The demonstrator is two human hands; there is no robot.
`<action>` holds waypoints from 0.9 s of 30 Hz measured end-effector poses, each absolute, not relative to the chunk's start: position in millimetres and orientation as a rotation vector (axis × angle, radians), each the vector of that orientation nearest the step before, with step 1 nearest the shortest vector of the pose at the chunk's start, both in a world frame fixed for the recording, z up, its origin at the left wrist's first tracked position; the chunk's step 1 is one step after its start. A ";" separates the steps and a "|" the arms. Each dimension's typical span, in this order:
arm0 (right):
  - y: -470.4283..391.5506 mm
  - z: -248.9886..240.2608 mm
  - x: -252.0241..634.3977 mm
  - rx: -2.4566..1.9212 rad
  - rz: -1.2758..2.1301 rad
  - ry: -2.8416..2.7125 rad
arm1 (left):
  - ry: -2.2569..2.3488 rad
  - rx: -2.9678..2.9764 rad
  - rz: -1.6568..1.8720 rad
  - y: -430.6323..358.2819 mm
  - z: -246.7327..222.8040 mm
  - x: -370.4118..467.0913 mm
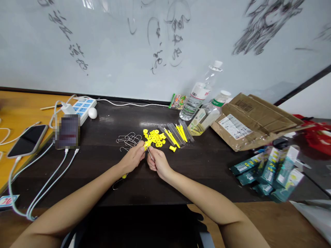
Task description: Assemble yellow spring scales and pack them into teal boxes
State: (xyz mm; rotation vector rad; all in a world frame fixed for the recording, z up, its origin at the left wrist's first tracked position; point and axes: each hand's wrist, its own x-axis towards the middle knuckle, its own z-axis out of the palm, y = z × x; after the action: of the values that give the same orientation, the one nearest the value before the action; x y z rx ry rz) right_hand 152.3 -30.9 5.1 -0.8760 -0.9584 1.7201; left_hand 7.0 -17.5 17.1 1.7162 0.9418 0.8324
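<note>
My left hand (133, 157) is closed, pinching a small yellow plastic part (147, 144) between thumb and fingers. Against that part, my right hand (159, 162) grips a thin metal wire hook (151, 155); the two hands nearly meet. Just beyond my left hand lies a heap of bent wire hooks (130, 138). Small yellow plastic pieces (156, 137) are piled past my fingertips, and one yellow piece (172, 148) lies apart to the right. Clear plastic strips with yellow sticks (178, 132) lie beyond it. Another wire hook (115, 186) with a yellow bit is partly hidden under my left forearm.
Two bottles, one clear (199, 94) and one with yellowish liquid (207, 119), stand before the whiteboard (116, 51). Rightward are a cardboard parcel (232, 117) and green boxes (270, 168). Leftward are a power strip (84, 106), phone (27, 139) and white cables (49, 186).
</note>
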 end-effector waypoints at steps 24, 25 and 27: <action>-5.3 14.8 185.0 -0.867 1.430 -1.474 | 0.813 1.493 0.709 -17.5 16.9 7.9; -4.7 14.5 184.7 -0.866 1.429 -1.464 | 0.823 1.503 0.714 -18.1 17.0 7.9; -4.5 14.4 183.9 -0.866 1.430 -1.440 | 0.831 1.519 0.724 -19.0 17.5 8.0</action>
State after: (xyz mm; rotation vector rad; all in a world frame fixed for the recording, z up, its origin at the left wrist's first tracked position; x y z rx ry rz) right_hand 183.9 -4.5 14.4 -0.8662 -1.4404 1.4301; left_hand 8.0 -19.0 17.5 1.5188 0.8312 0.7240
